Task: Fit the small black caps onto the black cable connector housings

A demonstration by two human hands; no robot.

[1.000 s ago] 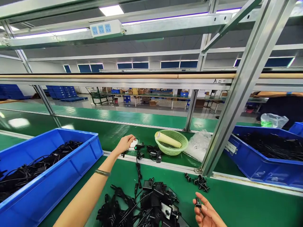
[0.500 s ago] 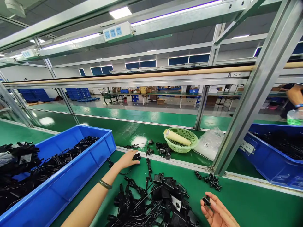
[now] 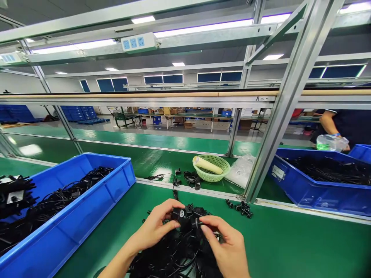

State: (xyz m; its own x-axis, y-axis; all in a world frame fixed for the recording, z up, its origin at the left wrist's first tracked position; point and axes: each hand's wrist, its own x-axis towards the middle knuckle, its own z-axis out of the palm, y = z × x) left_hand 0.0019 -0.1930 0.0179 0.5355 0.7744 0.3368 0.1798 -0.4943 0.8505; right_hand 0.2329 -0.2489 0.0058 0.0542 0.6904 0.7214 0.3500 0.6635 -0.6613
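My left hand [image 3: 156, 226] grips a small black box-shaped device [image 3: 179, 214] between thumb and fingers, with a pale round spot showing on its side. Opposite it, my right hand [image 3: 228, 239] pinches a small black disc-shaped part [image 3: 197, 223] with a stem. The part is close beside the device; whether they touch I cannot tell. Beneath both hands lies a heap of black devices and cables [image 3: 179, 256], partly hidden by them. Several similar small stemmed parts [image 3: 245, 209] lie to the right on the green work surface [image 3: 290, 243].
A blue bin [image 3: 95, 216] with black cabled devices stands at left, another blue bin [image 3: 313, 189] at right. Behind the ledge are a green basket [image 3: 213, 177] with a yellowish roll [image 3: 207, 164], and a clear plastic bag [image 3: 240, 170]. A metal post [image 3: 278, 119] rises at right; a person [image 3: 353, 123] stands beyond.
My left hand has brought the black device back from the ledge to above the heap. My right hand has moved left with the small part, up to the device. The view has turned right.
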